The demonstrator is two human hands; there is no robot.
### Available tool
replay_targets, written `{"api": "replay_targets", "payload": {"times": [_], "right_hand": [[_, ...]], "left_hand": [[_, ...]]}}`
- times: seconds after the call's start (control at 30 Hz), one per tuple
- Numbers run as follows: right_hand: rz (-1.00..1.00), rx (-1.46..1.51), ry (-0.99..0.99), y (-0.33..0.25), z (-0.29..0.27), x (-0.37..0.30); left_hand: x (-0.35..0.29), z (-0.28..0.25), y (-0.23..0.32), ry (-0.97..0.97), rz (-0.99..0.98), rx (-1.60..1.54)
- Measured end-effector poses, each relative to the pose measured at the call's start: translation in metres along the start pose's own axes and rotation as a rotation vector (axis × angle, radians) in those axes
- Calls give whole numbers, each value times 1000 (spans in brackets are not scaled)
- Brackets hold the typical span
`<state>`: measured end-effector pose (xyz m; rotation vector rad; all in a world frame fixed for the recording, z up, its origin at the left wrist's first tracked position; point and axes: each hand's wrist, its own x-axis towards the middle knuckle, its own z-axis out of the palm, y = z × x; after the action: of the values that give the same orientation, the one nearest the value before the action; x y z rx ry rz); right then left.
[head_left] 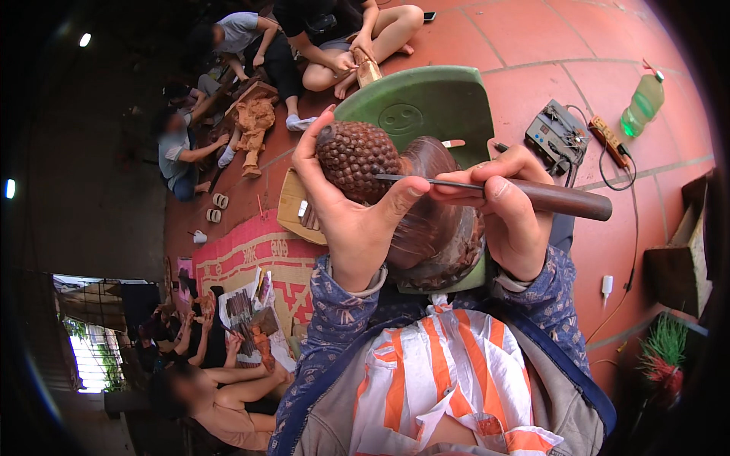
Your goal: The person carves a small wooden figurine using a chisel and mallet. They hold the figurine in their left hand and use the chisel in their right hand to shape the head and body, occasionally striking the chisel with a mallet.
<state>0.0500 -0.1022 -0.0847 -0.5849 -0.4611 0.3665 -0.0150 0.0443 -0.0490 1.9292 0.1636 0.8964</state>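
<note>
A dark brown carved wooden statue (437,228) with a knobbly, curl-covered head lies across my lap, in front of a green plastic chair (464,99). My left hand (342,220) cups the statue's head, fingers along its far left side and thumb stretched toward the blade. In my right hand (517,205) is a carving chisel (566,200) with a thick, dark wooden handle, gripped where handle meets blade. Its thin metal blade points left, and the tip meets the lower right of the curls. The statue's face is turned out of sight.
On the tiled floor to the right are a grey control box (559,133), a power strip (610,142) with cords and a green bottle (645,102). A patterned mat (243,254) and cardboard box (293,205) lie left. Several people sit around carved wood at the left and back.
</note>
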Motion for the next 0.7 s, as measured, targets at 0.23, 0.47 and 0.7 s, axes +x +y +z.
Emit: {"api": "replay_targets", "payload": {"times": [0.23,0.47,0.7], "right_hand": [[15,64,-41,5,-3,3],[11,187,-111,13,-7,2],[-306,208,-232,10,-3,1]], "left_hand": [[-2,3,2,11,-28,-37],[-1,2,-1,16,-3,0],[-2,5,1,43,-73,-151]]}}
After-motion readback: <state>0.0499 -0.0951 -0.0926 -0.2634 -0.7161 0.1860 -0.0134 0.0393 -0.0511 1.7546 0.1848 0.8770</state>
